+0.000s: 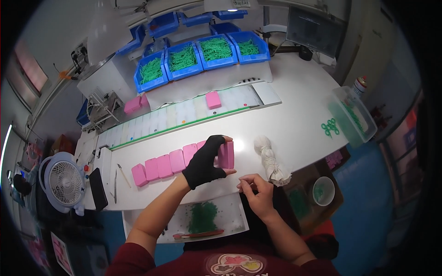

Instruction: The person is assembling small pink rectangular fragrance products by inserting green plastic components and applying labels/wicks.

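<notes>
Block point(229, 155), pink and rectangular, over white worktop point(294, 117), gripped between thumb and fingers of black-gloved left hand point(205, 162), right hand point(258, 195) nearby, thumb and fingers nearly closed, contents cannot be determined, pink-block row point(164, 166) leftward, twisted cloth point(271, 164) rightward, blue bins point(187, 75) beyond.

My gloved left fingers point(216, 140) partly hide the pink block point(226, 155) they hold and the right end of the row of pink blocks point(177, 161). Anything between my right fingers point(247, 178) is too small to tell. The near edge cuts off my shirt point(179, 264).
</notes>
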